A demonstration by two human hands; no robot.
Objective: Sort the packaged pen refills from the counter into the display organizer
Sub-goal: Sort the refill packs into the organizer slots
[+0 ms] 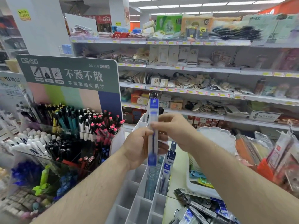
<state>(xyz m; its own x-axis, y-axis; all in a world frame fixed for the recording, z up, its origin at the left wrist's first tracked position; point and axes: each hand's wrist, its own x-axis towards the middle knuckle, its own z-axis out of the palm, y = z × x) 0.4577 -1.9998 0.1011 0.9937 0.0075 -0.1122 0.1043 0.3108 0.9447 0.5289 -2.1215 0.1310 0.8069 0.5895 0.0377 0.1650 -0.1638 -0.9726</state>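
Both hands grasp one blue refill pack (153,126), held upright above the white organizer (139,206): the left hand (139,147) curls round its middle, the right hand (174,128) pinches it from 3 o'clock. More packs (202,206) lie on the surface at 5 o'clock. The thin sleeve could bend, or slip into a slot already holding another kind.

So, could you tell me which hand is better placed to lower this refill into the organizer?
Probably the left hand: it grips the refill at mid-length, right above the organizer. The right hand only pinches it higher up.
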